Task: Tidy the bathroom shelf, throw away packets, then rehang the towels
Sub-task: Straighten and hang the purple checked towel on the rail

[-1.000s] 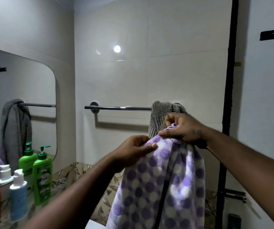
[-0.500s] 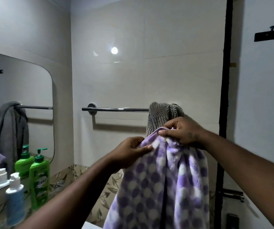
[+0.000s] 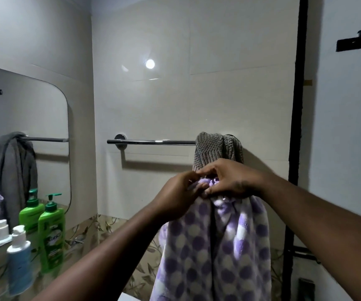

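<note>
A purple and white dotted towel (image 3: 218, 246) hangs down from both my hands in front of the wall. My left hand (image 3: 179, 192) pinches its bunched top edge, and my right hand (image 3: 229, 181) grips the same edge right beside it, fingers touching. Just behind my hands a grey knitted towel (image 3: 214, 148) is draped over the right end of the chrome towel bar (image 3: 151, 141). The bar's left part is bare.
A mirror (image 3: 23, 127) covers the left wall. Below it on the shelf stand a green pump bottle (image 3: 51, 233), a blue and white bottle (image 3: 19, 259) and a white pump bottle (image 3: 0, 232). A black pipe (image 3: 294, 148) runs down the right, with a black hook rail (image 3: 357, 41) beyond.
My two hands have come together at the towel's top edge, bunching it narrower. The towel now hangs in a tighter fold below the grey towel.
</note>
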Demonstrator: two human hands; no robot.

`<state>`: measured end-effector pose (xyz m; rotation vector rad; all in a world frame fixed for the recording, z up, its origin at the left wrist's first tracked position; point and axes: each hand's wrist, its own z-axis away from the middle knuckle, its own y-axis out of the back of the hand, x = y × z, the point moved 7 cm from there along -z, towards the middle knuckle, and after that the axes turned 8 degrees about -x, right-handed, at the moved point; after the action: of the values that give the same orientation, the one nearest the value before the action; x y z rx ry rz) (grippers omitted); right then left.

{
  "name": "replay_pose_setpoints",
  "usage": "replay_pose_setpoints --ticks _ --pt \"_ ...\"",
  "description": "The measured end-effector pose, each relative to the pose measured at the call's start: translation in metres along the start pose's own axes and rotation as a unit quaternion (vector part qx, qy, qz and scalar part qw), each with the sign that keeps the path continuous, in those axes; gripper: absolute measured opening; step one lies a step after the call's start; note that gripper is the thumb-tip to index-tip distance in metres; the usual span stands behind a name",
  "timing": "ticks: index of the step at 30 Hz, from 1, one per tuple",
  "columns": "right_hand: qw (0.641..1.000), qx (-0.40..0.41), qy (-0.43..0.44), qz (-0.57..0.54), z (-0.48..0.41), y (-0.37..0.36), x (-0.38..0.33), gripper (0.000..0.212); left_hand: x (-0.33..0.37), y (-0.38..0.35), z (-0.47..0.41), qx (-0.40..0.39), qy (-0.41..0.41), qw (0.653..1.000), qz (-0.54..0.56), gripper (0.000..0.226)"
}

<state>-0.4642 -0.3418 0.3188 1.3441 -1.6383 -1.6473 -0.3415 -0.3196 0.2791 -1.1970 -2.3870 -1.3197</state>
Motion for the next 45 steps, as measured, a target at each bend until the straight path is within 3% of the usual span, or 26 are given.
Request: replay_pose_setpoints --ticks 2,5,7,10,11,13,16,19,21,23,25,28,30,32,34,37,39,45 --pt "0.991 0.062 -0.053 0.105 0.006 0.015 0.013 0.019 -0.021 0.003 0.007 -0.028 0.067 0.997 0.013 0.034" --pt "0.984 0.138 -0.085 0.074 0.020 0.035 0.030 0.017 -0.035 0.007 0.018 -0.102 0.071 0.991 -0.048 0.041" --pt "0.995 0.066 -0.073 0.017 0.015 0.026 0.029 0.025 -0.029 0.015 0.015 -0.050 0.048 0.994 -0.086 0.037" --pt "0.998 -0.035 -0.036 -0.038 -0.004 -0.004 0.012 0.066 0.000 0.012 0.007 -0.032 -0.029 0.998 -0.048 0.003" --pt "0.997 -0.035 -0.023 -0.061 -0.009 -0.008 0.008 0.065 0.007 0.010 0.004 -0.028 -0.041 0.997 -0.052 0.011" --pt "0.996 -0.015 -0.007 -0.088 -0.011 -0.007 0.004 0.038 0.008 0.016 0.000 0.018 -0.025 0.995 -0.099 0.010" --pt "0.997 0.016 -0.016 -0.071 -0.001 0.004 0.007 0.011 -0.009 0.033 0.004 0.065 0.021 0.989 -0.135 0.038" --pt "0.994 0.100 -0.037 0.002 0.010 0.021 0.021 0.010 -0.025 0.039 0.012 0.014 0.035 0.994 -0.106 0.044" --pt "0.988 0.146 -0.042 -0.013 0.016 0.028 0.031 0.010 -0.032 0.048 0.018 0.025 0.042 0.994 -0.095 0.040" --pt "0.986 0.153 -0.050 -0.034 0.018 0.030 0.041 0.016 -0.038 0.057 0.022 0.048 0.047 0.994 -0.085 0.031" --pt "0.984 0.158 -0.076 -0.035 0.019 0.030 0.053 0.006 -0.042 0.064 0.024 0.055 0.054 0.995 -0.060 0.025" --pt "0.977 0.178 -0.115 -0.020 0.022 0.035 0.064 0.024 -0.049 0.072 0.027 0.051 0.073 0.996 -0.033 0.026" --pt "0.973 0.193 -0.116 -0.042 0.024 0.038 0.068 0.021 -0.051 0.075 0.029 0.038 0.081 0.995 -0.031 0.031" --pt "0.971 0.200 -0.109 -0.075 0.026 0.038 0.069 0.020 -0.051 0.074 0.032 0.024 0.095 0.994 0.046 0.034" --pt "0.961 0.227 -0.114 -0.109 0.028 0.042 0.070 0.026 -0.049 0.070 0.034 0.020 0.099 0.969 0.227 0.029" --pt "0.899 0.387 -0.177 -0.107 0.043 0.063 0.070 0.035 -0.027 0.062 0.035 0.000 0.087 0.904 0.418 0.022" --pt "0.864 0.448 -0.218 -0.079 0.050 0.070 0.059 0.039 -0.009 0.054 0.032 -0.032 0.076 0.883 0.463 0.034" --pt "0.898 0.357 -0.143 -0.212 0.012 0.044 -0.008 0.031 0.039 0.002 0.009 -0.053 0.089 0.881 0.461 0.047"
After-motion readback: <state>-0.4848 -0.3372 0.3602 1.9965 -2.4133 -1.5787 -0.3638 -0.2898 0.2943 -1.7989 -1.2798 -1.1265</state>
